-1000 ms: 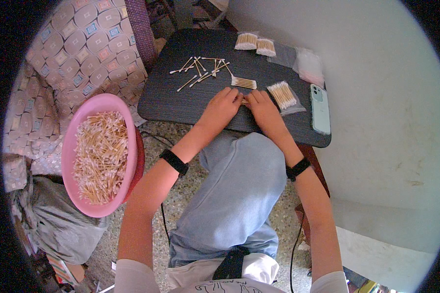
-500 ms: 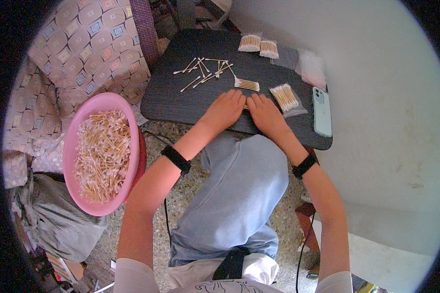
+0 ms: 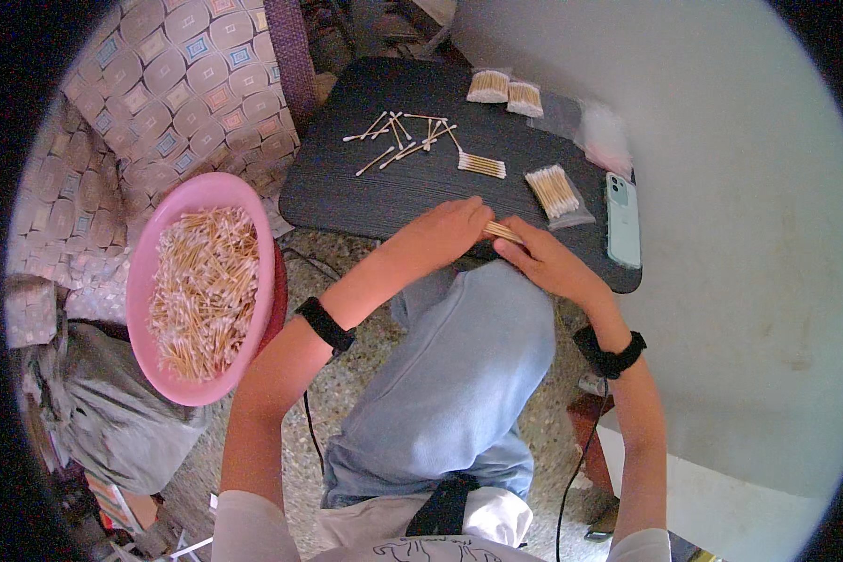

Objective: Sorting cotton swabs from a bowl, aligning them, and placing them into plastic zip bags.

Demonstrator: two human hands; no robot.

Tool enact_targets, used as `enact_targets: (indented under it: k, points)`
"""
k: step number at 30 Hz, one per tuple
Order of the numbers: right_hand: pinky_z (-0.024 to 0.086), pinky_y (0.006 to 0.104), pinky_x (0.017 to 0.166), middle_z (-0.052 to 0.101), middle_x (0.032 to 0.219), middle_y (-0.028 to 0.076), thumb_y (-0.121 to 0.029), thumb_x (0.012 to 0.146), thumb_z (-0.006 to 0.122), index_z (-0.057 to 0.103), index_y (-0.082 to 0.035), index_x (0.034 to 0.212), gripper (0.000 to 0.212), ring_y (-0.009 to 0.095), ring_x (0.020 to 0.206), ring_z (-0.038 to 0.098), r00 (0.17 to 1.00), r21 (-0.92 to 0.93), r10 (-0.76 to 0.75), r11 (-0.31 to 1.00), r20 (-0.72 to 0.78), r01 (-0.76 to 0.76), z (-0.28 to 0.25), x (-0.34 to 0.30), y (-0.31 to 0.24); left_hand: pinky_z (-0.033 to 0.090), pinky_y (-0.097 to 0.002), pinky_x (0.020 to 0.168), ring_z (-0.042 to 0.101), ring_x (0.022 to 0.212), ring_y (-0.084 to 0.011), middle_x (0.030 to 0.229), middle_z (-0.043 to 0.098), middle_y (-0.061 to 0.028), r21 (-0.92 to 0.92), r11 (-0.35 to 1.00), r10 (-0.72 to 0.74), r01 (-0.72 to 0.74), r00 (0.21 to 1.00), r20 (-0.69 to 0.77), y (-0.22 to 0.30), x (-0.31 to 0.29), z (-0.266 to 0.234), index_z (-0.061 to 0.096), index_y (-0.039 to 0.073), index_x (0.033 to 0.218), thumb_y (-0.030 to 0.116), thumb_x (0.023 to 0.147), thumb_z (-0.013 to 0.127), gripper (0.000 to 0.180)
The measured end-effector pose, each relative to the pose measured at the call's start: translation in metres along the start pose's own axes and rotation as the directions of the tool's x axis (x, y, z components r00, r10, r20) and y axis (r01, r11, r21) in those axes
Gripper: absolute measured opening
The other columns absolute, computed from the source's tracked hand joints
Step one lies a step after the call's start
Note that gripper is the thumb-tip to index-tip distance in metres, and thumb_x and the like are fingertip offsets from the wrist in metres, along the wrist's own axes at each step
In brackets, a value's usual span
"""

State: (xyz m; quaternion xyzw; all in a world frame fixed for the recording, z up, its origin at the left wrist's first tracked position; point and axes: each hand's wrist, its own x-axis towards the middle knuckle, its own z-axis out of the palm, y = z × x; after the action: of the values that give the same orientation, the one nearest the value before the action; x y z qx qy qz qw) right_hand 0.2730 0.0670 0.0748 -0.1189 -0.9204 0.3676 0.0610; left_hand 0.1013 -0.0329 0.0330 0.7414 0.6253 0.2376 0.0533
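My left hand and my right hand meet at the near edge of the black table. Between them they grip a small bundle of cotton swabs by its two ends; the cotton tips are hidden in my fingers. Just beyond lies a neat row of cotton swabs side by side. Loose cotton swabs are scattered to its left. On the right rests a clear plastic bag with a block of swabs in it.
Two filled swab packets lie at the table's far edge, near a pile of clear bags. A pale phone lies by the right wall. Left of the table, a pink tub holds a heap of swabs. A patterned sofa stands behind it.
Both hands have moved nearer to me and slightly right, raising the swab bundle off the tabletop to the table's near edge. The row and the loose swabs lie as before.
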Motion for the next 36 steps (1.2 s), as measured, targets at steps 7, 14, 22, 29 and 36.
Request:
enact_targets:
  k: [7,14,22,29,36]
  points:
    - [0.04,0.0297,0.063,0.049,0.075,0.007,-0.027,0.098,0.041,0.054,-0.001,0.094,0.029,0.018,0.07,0.047,0.987,0.181,0.106,0.98,-0.12,-0.083,0.002,-0.017,-0.002,0.048,-0.0395,0.071,0.06,0.082,-0.0339,0.091,0.059,-0.0158,-0.407,0.907,0.035,-0.107,0.983,-0.181,0.015,0.002,0.0,0.057,0.001,0.101,0.02,0.094,0.048,0.022]
    - [0.037,0.0235,0.056,0.044,0.065,-0.001,-0.028,0.099,0.042,0.055,-0.003,0.089,0.03,0.007,0.06,0.04,0.957,0.332,0.236,0.927,-0.167,-0.171,0.003,-0.032,-0.011,0.049,-0.0347,0.067,0.063,0.072,-0.0264,0.08,0.064,-0.0118,-0.648,0.761,-0.154,-0.004,0.97,-0.187,0.035,0.008,0.001,0.06,0.001,0.097,0.02,0.095,0.047,0.023]
    - [0.045,0.0406,0.062,0.06,0.077,0.021,-0.022,0.098,0.041,0.054,0.001,0.091,0.027,0.038,0.071,0.06,0.844,0.007,0.295,0.945,-0.449,-0.327,0.011,-0.06,0.032,0.048,-0.0365,0.073,0.061,0.08,-0.0281,0.088,0.061,-0.014,-0.597,0.802,-0.143,0.002,0.972,-0.189,0.034,0.034,0.035,0.059,0.004,0.103,0.022,0.094,0.049,0.023]
    - [0.044,0.0525,0.062,0.061,0.078,0.023,-0.024,0.098,0.036,0.051,-0.003,0.088,0.027,0.043,0.077,0.059,0.724,-0.141,0.471,0.782,-0.505,-0.607,0.013,-0.086,0.05,0.046,-0.0404,0.082,0.056,0.094,-0.0316,0.096,0.057,-0.0141,-0.249,0.961,0.046,-0.119,0.959,-0.28,0.032,0.066,0.057,0.057,0.005,0.106,0.023,0.083,0.061,0.029]
    - [0.043,0.0471,0.061,0.06,0.077,0.025,-0.025,0.097,0.04,0.053,-0.001,0.088,0.029,0.044,0.076,0.058,0.69,-0.112,0.472,0.777,-0.548,-0.62,0.014,-0.086,0.058,0.047,-0.0419,0.076,0.057,0.089,-0.0314,0.09,0.057,-0.0124,0.006,1.0,-0.001,0.003,0.959,-0.283,0.043,0.088,0.075,0.056,0.007,0.097,0.023,0.08,0.063,0.024]
